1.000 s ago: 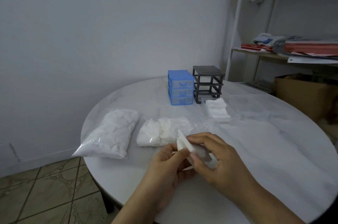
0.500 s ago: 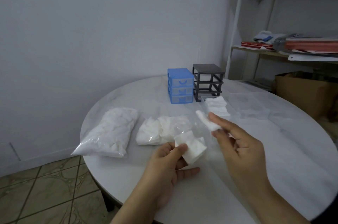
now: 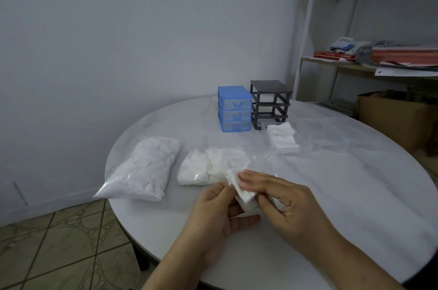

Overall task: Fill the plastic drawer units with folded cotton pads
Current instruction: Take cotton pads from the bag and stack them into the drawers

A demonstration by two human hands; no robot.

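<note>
Still early, judging by the layout. Holding one cotton pad at six o'clock over the table, left hand curling its fingers round the lower edge, right hand pressing flat fingers along the upper half while its other fingers pinch the lower end, apparently working a fold into it. Sitting well apart at twelve o'clock: the blue unit with all three drawers pushed in, contents not readable through the fronts, and just beside it at one o'clock the grey unit, standing as a bare frame with its drawers out. Lying in front of the grey frame: a clear drawer already carrying a row of folded pads, seemingly filled most of the way. Resting further toward two o'clock: what looks like more clear drawers, too faint to say whether holding anything. Waiting at nine o'clock: a full bag of pads, unopened as far as can be told. Lying at ten o'clock, just beyond the hands: an open bag with plenty of loose pads left. Remaining, by that reckoning: most of the folding, the other drawers, and sliding them back into the grey frame.
</note>
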